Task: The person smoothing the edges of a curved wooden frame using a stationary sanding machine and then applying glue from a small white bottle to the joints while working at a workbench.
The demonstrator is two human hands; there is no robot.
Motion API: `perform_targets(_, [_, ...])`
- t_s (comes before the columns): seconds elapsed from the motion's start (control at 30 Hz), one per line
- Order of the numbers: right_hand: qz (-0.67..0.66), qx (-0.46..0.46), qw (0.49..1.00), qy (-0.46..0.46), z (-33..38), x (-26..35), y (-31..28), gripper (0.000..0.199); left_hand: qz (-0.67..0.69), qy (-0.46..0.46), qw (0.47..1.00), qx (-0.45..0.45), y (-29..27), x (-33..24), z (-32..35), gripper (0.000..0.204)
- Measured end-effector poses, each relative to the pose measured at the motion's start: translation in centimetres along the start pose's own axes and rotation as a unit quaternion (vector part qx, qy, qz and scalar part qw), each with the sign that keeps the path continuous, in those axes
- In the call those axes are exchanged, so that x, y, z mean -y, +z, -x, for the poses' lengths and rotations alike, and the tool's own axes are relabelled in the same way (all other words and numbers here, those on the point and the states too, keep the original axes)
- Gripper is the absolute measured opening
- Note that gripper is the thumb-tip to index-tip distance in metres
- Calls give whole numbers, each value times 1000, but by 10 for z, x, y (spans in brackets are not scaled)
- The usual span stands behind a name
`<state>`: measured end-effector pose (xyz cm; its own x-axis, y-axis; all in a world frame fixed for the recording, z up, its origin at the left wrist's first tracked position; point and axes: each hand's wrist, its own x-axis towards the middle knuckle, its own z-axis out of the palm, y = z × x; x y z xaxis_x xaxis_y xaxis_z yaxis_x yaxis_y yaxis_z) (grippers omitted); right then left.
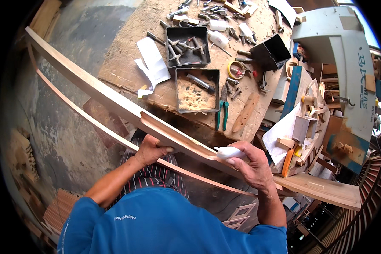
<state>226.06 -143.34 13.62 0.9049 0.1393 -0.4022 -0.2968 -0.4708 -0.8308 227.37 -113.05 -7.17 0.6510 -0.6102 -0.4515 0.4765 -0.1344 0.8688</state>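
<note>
A long wooden beam (89, 82) runs slantwise from the upper left to the lower right in front of me. A long rounded slot (178, 134) is cut into its upper face. My right hand (256, 167) grips a white squeeze bottle (229, 153), its nozzle pointing left over the slot's right end. My left hand (150, 150) holds the beam's near edge left of the bottle, thumb along the wood and fingers partly hidden. Below the beam a thin curved wooden strip (93, 122) passes by my left wrist.
A worn workbench (127, 59) beyond the beam bears router bits, black trays (218, 91), green-handled pliers (222, 112), a tape roll (236, 70) and paper (152, 61). A large grey machine (351, 84) stands at right. Wood pieces (27, 148) lie at left.
</note>
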Motion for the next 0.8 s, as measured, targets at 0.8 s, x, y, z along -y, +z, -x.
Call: perform_targets(0.8, [158,60,985,16,-16,12,12,26,-62,77,995,10,0,-12,-3,41])
